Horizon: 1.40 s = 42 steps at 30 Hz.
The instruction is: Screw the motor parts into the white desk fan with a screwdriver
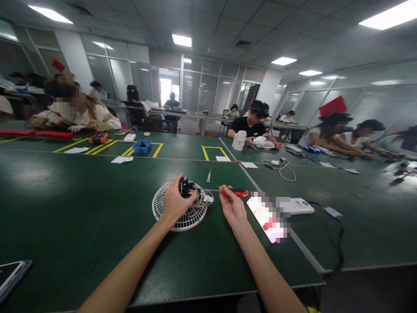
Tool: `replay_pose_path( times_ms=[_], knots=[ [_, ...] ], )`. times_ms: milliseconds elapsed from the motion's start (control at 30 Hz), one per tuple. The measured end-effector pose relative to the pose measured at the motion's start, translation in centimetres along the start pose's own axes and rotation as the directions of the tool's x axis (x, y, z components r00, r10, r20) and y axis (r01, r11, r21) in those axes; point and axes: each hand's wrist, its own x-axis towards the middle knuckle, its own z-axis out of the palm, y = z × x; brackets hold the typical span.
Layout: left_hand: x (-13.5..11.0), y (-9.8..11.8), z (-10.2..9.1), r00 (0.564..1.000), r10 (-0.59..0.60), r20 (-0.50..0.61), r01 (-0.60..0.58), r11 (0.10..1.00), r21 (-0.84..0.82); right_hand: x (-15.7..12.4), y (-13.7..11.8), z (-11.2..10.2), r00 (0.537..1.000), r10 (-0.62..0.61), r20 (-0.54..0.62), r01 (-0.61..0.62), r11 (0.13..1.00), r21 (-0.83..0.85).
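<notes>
A round white fan grille (185,224) lies on the green table. My left hand (176,202) rests over it, with thumb and fingers wrapped round a black motor assembly (186,187) on its middle. Thin wires and a small white part (206,198) show at the assembly's right side. In my right hand (233,206) is a screwdriver with a red and black handle (239,191). Its shaft points left toward the assembly; whether the tip touches is too small to tell. A small pointed tool with a pale handle (208,176) lies beyond the grille.
A lit phone (267,219) and a white power bank (296,206) with a black cable lie to the right. A blue bin (142,147), paper slips (122,159) and a coiled cable (286,169) are farther back. Across the table a person (252,126) handles white fan parts.
</notes>
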Motion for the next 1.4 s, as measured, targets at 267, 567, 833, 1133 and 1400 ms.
replay_pose_path(
  times_ms=[267,567,833,1133,1400],
  knots=[
    [0.03,0.32,-0.19,1.0,-0.002,0.006,0.002,1.0,0.002,-0.34,-0.15,0.06,1.0,-0.009,-0.029,0.007,0.998,-0.07],
    [0.01,0.07,-0.07,1.0,0.011,-0.015,-0.011,1.0,-0.001,-0.1,0.02,-0.26,0.997,-0.078,0.02,0.079,0.993,-0.089],
    [-0.02,0.15,-0.1,0.999,0.019,-0.027,-0.019,1.0,-0.011,0.16,-0.09,-0.39,0.998,-0.053,0.037,0.054,0.998,-0.041],
    [-0.01,0.43,-0.26,1.0,-0.005,-0.007,0.005,1.0,-0.011,-0.12,-0.31,-0.03,1.0,0.006,0.026,-0.006,1.0,-0.001],
    [0.01,0.3,-0.21,1.0,-0.004,0.006,0.004,1.0,0.002,0.04,-0.28,-0.4,0.999,0.022,0.031,-0.02,0.998,-0.06]
  ],
)
